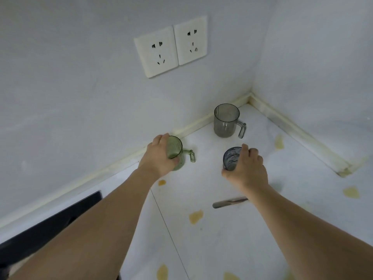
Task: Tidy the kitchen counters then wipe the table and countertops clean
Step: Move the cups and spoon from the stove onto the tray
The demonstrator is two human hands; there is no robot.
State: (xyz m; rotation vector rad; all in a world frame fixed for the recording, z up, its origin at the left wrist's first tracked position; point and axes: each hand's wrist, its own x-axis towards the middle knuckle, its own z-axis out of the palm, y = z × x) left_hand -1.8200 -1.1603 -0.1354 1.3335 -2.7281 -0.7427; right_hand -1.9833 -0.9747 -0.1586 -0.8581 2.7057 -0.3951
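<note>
My left hand (158,156) is wrapped around a clear green mug (177,150) that stands on the white countertop (212,239) near the back wall, its handle pointing right. My right hand (247,168) grips a clear blue-grey cup (231,158) from its right side, just above or on the counter. A third mug, clear grey with a handle (227,121), stands upright and untouched in the corner behind both hands.
A metal knife or utensil (229,202) lies flat on the counter under my right wrist. Yellow stains (195,216) dot the countertop. Two wall sockets (171,46) sit above. A black hob edge (50,223) lies at the left. Walls close the corner.
</note>
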